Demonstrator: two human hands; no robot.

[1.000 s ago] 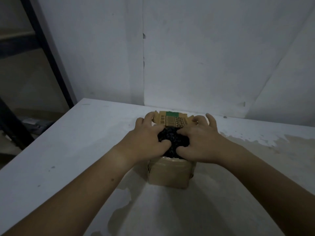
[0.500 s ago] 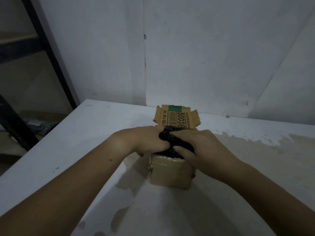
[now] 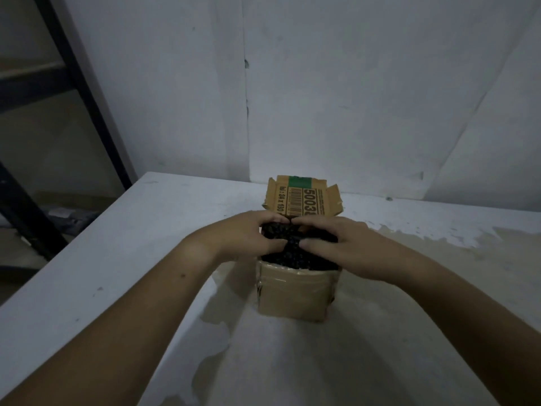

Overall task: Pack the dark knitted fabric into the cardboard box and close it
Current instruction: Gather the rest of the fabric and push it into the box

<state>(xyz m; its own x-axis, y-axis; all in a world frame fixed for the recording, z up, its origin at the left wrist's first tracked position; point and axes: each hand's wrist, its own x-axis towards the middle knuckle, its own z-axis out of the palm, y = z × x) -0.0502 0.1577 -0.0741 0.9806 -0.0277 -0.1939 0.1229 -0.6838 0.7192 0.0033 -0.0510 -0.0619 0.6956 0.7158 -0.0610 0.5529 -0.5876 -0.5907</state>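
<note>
While curled, hands (image 3: 248,234) on fabric (image 3: 295,253)

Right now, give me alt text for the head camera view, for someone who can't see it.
Two bare hands, left hand and right hand, press dark knitted fabric down into a small open cardboard box on a worn white table. The box's rear flap, printed with a barcode, stands upright.

Probably a storeroom or packing corner, though the light is dim: a bare white table (image 3: 87,259) with peeling paint against plain white wall panels (image 3: 351,98), and dark metal shelving (image 3: 87,106) at ten o'clock.
</note>
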